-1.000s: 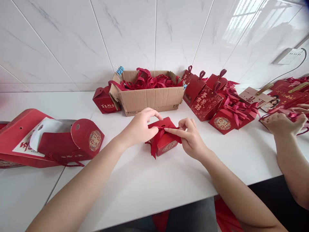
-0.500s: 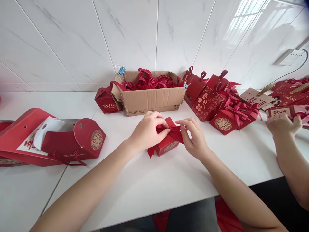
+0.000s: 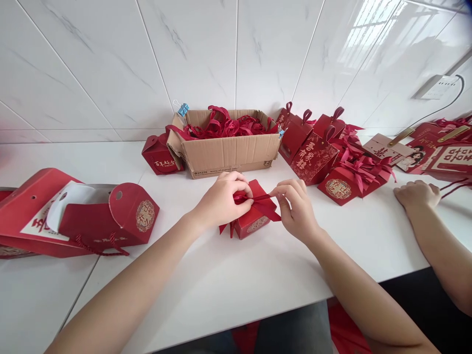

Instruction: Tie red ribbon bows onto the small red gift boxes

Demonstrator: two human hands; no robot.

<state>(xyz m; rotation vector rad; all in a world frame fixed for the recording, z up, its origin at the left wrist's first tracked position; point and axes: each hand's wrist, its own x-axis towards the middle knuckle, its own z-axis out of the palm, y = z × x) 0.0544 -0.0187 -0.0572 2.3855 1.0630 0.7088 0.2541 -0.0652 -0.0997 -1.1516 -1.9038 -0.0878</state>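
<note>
Over the last second the right index finger, which was pressing down on the knot, has come off it, and the right hand now pinches a strand of the glossy red satin ribbon just right of the knot. The left hand has closed in on the left side of the knot, so the ribbon now runs drawn out between the two hands. Both hands are nearly closed, thumb against fingertips, palms down, wrists angled inward from the lower corners of the frame; the left's other fingers curl over the ribbon, the right's are loosely bent. Beneath them, the small red cardboard box with a gold round emblem sits on the white counter at the centre of the frame, loose ribbon ends hanging at its lower left. Just behind it stands the open brown cardboard carton full of tangled red ribbons. Dark red boxes with loop handles and red boxes topped with bows stand right of centre; a larger open red box with twisted cord handles lies at left. At far right, a co-worker's hand has shifted to rest near a dark red cord.
</note>
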